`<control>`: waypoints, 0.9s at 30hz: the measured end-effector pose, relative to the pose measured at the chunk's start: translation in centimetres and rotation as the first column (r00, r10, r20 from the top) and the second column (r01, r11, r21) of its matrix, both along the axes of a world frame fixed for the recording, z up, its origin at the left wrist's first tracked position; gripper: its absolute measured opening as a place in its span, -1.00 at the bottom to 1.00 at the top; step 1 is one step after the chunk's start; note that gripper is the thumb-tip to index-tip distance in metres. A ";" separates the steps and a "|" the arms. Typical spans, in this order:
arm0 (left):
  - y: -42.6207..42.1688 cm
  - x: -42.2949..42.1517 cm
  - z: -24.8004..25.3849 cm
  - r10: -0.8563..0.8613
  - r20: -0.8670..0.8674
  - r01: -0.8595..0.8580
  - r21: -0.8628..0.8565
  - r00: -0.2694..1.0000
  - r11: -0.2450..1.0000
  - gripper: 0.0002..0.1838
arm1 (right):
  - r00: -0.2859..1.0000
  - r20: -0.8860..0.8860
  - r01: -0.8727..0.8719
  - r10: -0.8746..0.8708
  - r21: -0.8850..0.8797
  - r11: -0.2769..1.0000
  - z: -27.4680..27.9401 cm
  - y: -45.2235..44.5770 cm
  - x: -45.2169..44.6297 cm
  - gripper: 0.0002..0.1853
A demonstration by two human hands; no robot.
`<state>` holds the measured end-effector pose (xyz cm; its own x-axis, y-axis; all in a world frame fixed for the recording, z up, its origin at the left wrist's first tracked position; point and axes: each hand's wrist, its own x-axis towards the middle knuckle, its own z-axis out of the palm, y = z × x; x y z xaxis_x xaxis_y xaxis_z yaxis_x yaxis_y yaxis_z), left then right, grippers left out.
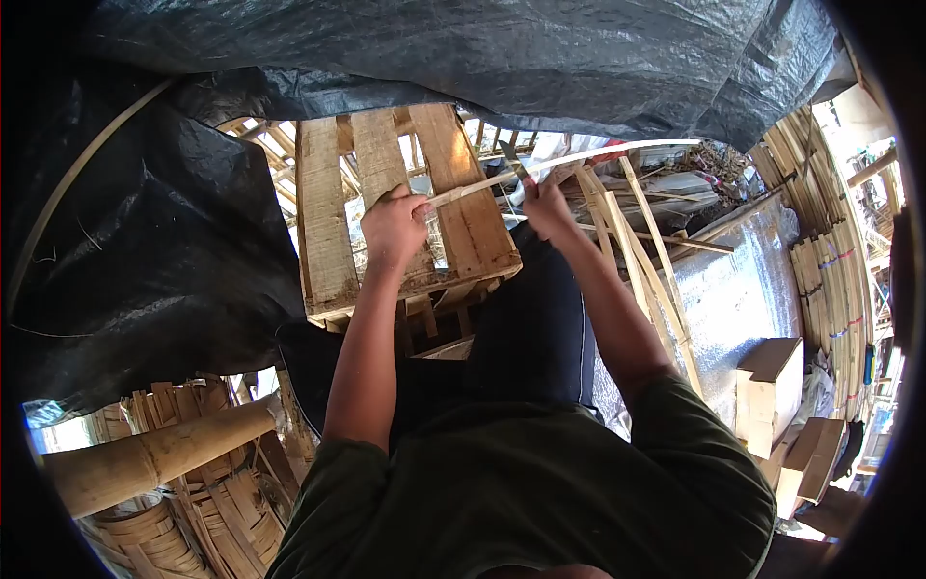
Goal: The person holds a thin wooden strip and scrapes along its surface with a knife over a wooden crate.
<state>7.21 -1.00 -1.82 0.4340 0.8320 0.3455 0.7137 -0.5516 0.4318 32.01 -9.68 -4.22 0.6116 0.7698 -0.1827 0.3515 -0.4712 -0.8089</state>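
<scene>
A long, pale bamboo strip [482, 183] runs from my left hand up to the right, bowing slightly. My left hand [394, 227] is closed around its near end, above a slatted wooden crate [371, 145]. The fingers of my right hand [548, 207] are wrapped round a knife whose dark blade [512, 156] points up and to the left. Where the blade meets the strip, the two cross close together; whether the edge is biting in, I cannot tell. The knife's handle is mostly hidden inside my right hand.
Long split bamboo pieces [632, 246] lean right of my leg. Black plastic sheeting [145, 232] hangs left and overhead. Cardboard boxes [772, 396] and bundled bamboo strips [830, 299] stand at the right. A thick bamboo pole [159, 455] lies at lower left.
</scene>
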 end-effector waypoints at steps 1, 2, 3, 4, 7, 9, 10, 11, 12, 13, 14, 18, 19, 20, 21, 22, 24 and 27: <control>-0.2 0.0 0.0 -0.001 -0.003 0.001 -0.005 1.000 1.000 -0.94 | 0.997 -0.059 -0.062 0.057 -0.096 0.993 1.0 0.2 1.6 -0.53; -0.2 0.0 -0.1 -0.006 0.002 0.006 0.004 1.000 1.000 -0.94 | 0.984 -0.166 0.045 -0.062 -0.105 0.993 0.6 0.7 3.4 -0.50; 0.0 0.0 -0.1 -0.006 0.010 0.006 0.018 1.000 1.000 -0.94 | 0.948 -0.267 0.145 -0.173 -0.120 0.982 -0.2 1.3 5.0 -0.46; -0.1 0.0 0.0 -0.002 0.010 0.002 0.018 1.000 1.000 -0.94 | 0.958 -0.212 0.171 -0.195 -0.128 0.977 -0.8 1.2 5.6 -0.44; -0.1 0.1 0.7 -0.003 -0.012 0.003 0.012 1.000 1.000 -0.93 | 0.985 -0.161 0.045 -0.068 -0.138 0.989 0.4 0.9 -0.8 -0.45; -0.3 -0.2 0.7 -0.009 0.000 0.009 0.007 1.000 1.000 -0.91 | 0.976 -0.217 -0.057 0.006 -0.233 0.971 2.5 0.7 1.1 -0.51; -0.3 -0.3 0.8 -0.007 -0.018 0.006 -0.020 1.000 1.000 -0.88 | 0.957 -0.279 0.007 -0.074 -0.232 0.973 2.0 0.8 3.2 -0.52; 0.1 -0.3 0.7 -0.002 -0.009 0.002 -0.013 1.000 1.000 -0.88 | 0.931 -0.336 0.065 -0.141 -0.227 0.972 2.1 1.3 4.3 -0.53; 0.2 -0.3 0.3 -0.023 -0.007 0.023 0.013 1.000 1.000 -0.87 | 0.952 -0.260 0.108 -0.163 -0.214 0.971 4.1 0.3 3.6 -0.54; 0.1 -0.3 -0.2 -0.047 -0.007 0.047 0.036 0.999 0.998 -0.86 | 0.953 -0.255 0.108 -0.163 -0.215 0.971 5.0 -0.5 1.5 -0.54; 0.2 -0.3 -0.3 -0.048 -0.003 0.048 0.038 0.999 0.998 -0.86 | 0.956 -0.275 0.049 -0.102 -0.193 0.980 5.5 -0.8 -1.4 -0.54; -0.2 -0.6 -0.5 -0.093 0.039 0.091 0.051 0.995 0.995 -0.81 | 0.947 -0.316 -0.028 -0.049 -0.235 0.972 2.6 0.3 1.6 -0.57; 0.0 -0.6 -0.3 -0.082 0.039 0.081 0.026 0.996 0.996 -0.80 | 0.938 -0.341 -0.040 -0.055 -0.268 0.963 1.7 1.1 4.1 -0.56; 0.0 -0.7 -0.2 -0.075 0.043 0.074 0.029 0.996 0.997 -0.80 | 0.969 -0.240 0.007 -0.058 -0.207 0.978 0.0 1.6 5.6 -0.55; -0.1 -0.7 -0.3 -0.073 0.040 0.072 0.020 0.997 0.997 -0.79 | 0.970 -0.238 0.004 -0.054 -0.206 0.978 1.7 1.3 3.6 -0.55; 0.0 -0.7 -0.2 -0.072 0.039 0.072 0.014 0.997 0.997 -0.79 | 0.972 -0.231 -0.004 -0.050 -0.231 0.973 3.0 0.8 0.9 -0.55; 0.0 -0.9 0.0 -0.069 0.054 0.068 0.010 0.996 0.998 -0.78 | 0.989 -0.142 -0.013 -0.034 -0.318 0.948 6.7 -0.6 -4.0 -0.58; 0.0 -0.9 -0.1 -0.084 0.074 0.084 0.008 0.994 0.996 -0.78 | 0.917 -0.397 -0.078 -0.030 -0.253 0.964 3.0 0.3 2.4 -0.61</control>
<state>6.30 -1.03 -1.97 0.4753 0.7920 0.3832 0.6310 -0.6103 0.4789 34.37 -9.33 -1.19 0.4295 0.6759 -0.5989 0.0434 -0.6779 -0.7339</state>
